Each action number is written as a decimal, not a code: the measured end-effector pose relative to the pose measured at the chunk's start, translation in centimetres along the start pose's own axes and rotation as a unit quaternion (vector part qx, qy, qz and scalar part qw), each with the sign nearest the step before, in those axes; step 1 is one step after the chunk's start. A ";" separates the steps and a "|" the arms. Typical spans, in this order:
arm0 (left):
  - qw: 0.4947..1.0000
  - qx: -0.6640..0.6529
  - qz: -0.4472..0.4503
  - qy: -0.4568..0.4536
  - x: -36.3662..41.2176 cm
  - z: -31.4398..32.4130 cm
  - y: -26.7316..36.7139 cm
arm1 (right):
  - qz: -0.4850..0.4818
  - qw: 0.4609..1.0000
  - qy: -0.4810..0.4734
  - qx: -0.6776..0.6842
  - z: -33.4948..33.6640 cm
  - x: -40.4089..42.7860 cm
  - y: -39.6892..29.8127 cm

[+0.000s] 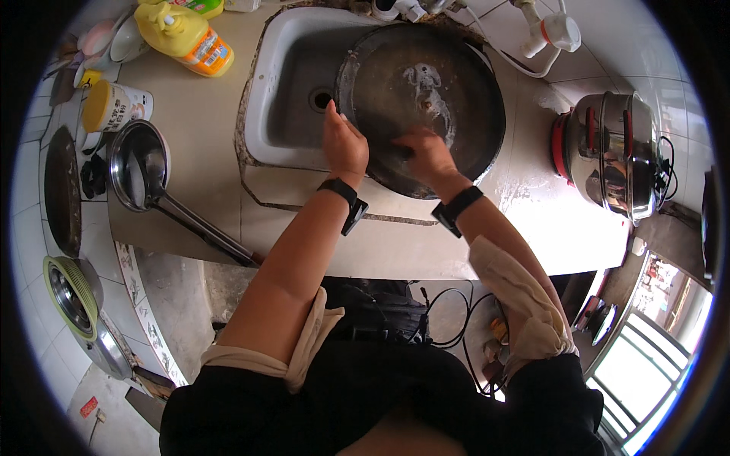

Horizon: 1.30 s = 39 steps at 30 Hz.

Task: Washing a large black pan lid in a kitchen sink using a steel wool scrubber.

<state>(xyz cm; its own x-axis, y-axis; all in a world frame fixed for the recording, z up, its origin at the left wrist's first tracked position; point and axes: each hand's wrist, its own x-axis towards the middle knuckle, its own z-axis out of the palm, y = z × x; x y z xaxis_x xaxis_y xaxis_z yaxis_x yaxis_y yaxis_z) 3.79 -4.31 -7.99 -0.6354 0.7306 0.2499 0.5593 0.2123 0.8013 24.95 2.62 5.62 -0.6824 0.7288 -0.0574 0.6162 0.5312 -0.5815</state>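
Observation:
A large, round, dark metal pan (388,85) rests over the right part of a white sink (259,114), overhanging its rim. Streaks of white foam (433,94) lie on its wet inner face, around a small raised spot at the centre. My left hand (346,145) grips the pan's left rim, fingers pointing away from me. Inside the pan, low on its face, my right hand (428,154) is bent down with curled fingers and is blurred. A dark patch sits under those fingers; whether it is a held scrubber or shadow is unclear.
A steel ladle-like pan (137,171) with a long handle lies at the left counter edge. Behind it stand a tub with a yellow lid (114,108) and a yellow detergent bottle (188,43). A steel electric pot (610,154) is at right. A faucet (405,8) is behind the sink.

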 end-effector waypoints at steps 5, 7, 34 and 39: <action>0.999 -0.030 0.024 -0.020 0.6 2.2 4.2 | 0.040 0.994 0.098 -0.019 -2.2 6.9 1.4; 0.999 -0.020 -0.015 -0.045 -0.3 1.7 3.7 | 0.044 0.993 0.107 -0.032 -3.2 6.9 1.8; 0.994 -0.083 -0.055 -0.049 -2.0 2.7 3.7 | 0.033 0.992 0.114 -0.048 -1.8 10.1 2.4; 0.995 -0.081 -0.042 -0.027 -2.3 1.0 2.0 | -0.031 0.998 0.019 0.045 3.3 4.9 -0.1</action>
<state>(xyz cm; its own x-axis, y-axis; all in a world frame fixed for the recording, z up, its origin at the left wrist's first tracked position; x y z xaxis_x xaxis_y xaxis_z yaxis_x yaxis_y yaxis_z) 6.92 -4.95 -7.55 -0.6442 0.7494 0.1528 0.4099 0.1695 0.8962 20.21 4.72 2.69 -0.7012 0.7129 0.0115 0.5339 0.5357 -0.6542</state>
